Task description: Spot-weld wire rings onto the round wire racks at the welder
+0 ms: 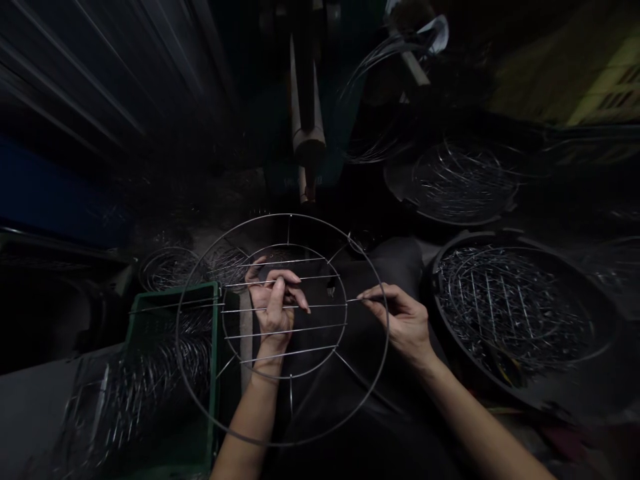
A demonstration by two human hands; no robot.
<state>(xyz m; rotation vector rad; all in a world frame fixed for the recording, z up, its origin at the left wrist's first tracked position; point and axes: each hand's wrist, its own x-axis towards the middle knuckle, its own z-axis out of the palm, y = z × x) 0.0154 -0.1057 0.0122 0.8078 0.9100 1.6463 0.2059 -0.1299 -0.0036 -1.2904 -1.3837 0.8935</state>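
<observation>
A round wire rack lies flat before me, with a thin steel outer ring [290, 215] and a smaller inner ring [285, 244] crossed by several straight wire rods [285, 330]. My left hand [273, 300] sits over the middle of the frame, its fingers closed around the rods and inner ring. My right hand [400, 320] is at the frame's right side. Its thumb and forefinger pinch the end of one long wire rod [325, 306] near the outer ring. The rack rests over a dark cloth on the person's lap [350, 400].
A green plastic crate [170, 288] packed with wire pieces stands at the lower left. Black round basins [435, 280] [400, 190] full of wire racks sit to the right. A pale pipe [307, 133] rises at the far side, and loose wire rings [167, 268] lie behind the frame.
</observation>
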